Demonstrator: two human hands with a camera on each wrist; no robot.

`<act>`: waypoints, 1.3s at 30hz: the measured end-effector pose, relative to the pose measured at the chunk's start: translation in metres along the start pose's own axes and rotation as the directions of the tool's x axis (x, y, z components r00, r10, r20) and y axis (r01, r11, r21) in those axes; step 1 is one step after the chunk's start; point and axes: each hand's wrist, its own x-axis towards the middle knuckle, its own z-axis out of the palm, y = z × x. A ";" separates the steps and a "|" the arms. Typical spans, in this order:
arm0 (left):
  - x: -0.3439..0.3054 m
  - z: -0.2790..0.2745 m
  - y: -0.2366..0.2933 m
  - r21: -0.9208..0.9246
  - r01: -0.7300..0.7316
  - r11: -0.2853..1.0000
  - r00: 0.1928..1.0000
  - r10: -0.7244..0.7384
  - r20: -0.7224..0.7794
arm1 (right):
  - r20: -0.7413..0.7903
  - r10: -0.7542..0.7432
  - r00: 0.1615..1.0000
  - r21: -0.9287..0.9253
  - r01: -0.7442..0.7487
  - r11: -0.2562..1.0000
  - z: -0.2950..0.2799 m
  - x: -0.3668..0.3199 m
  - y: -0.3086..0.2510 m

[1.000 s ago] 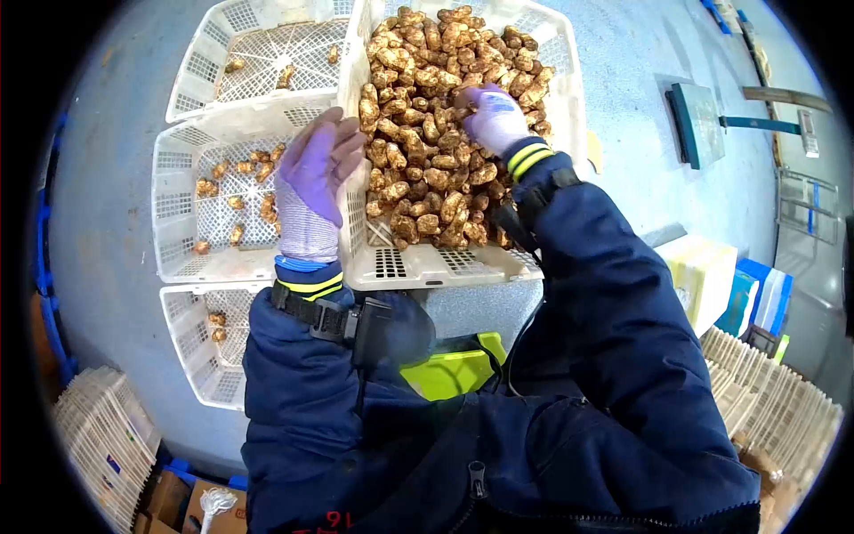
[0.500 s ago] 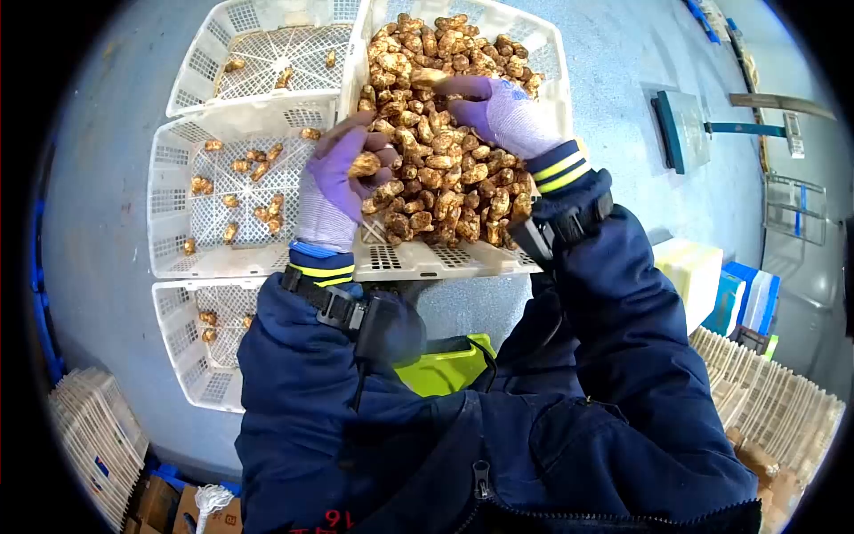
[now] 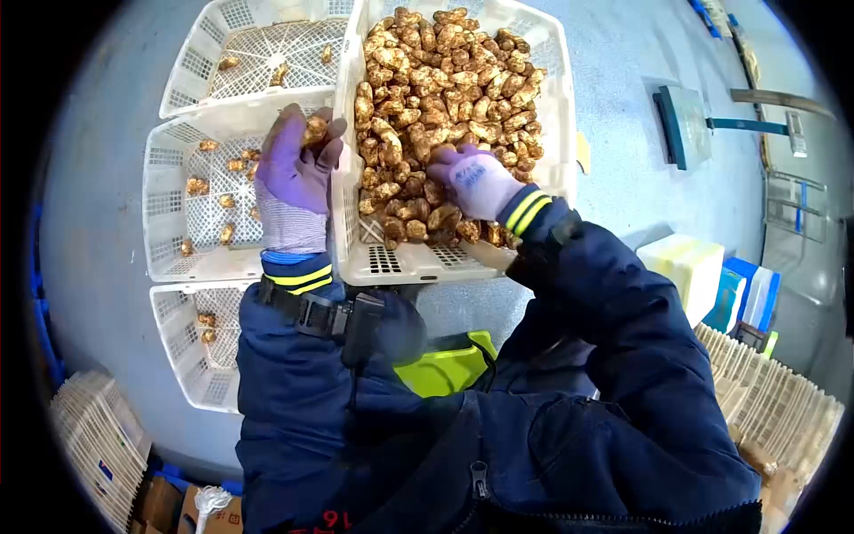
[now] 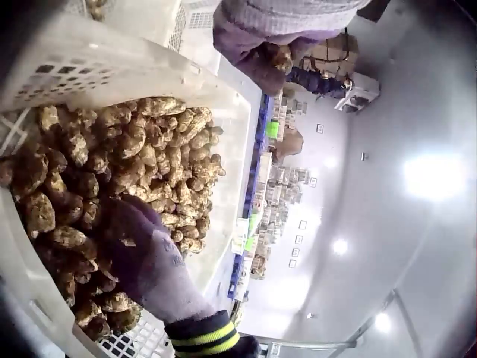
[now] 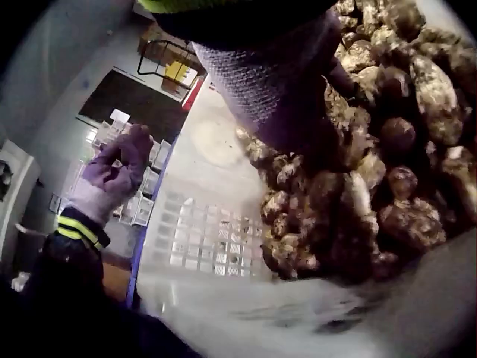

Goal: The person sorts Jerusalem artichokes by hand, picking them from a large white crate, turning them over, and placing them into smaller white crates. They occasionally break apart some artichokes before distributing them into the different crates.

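The blue-grey floor (image 3: pixel 614 98) carried three smaller white crates (image 3: pixel 166 191), left of the large crate (image 3: pixel 558 107) of knobbly brown pieces (image 3: pixel 445 80), and a teal platform scale (image 3: pixel 685 129), right of it.

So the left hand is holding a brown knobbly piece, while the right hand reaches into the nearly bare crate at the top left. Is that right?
Not quite: the head view shows the right hand in the big heaped crate, not the nearly bare one. The left hand is indeed holding a brown knobbly piece.
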 end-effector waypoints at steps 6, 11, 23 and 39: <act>-0.006 -0.001 0.014 -0.068 0.127 0.990 0.991 -0.130 -0.043 | 0.284 0.327 0.902 0.038 -0.351 0.936 -0.060 -0.047 0.025; -0.002 -0.011 0.001 -0.131 0.124 0.984 0.991 -0.116 0.072 | -0.054 0.333 0.941 0.093 -0.327 0.940 -0.087 0.000 0.016; -0.004 -0.011 -0.011 0.637 -0.357 0.683 0.921 0.143 0.362 | -0.031 0.472 0.881 0.254 -0.450 0.856 -0.001 0.098 0.002; -0.005 -0.004 -0.021 -0.009 0.054 0.998 0.842 -0.041 0.539 | -0.313 0.239 0.919 0.752 0.087 0.654 -0.103 0.036 0.005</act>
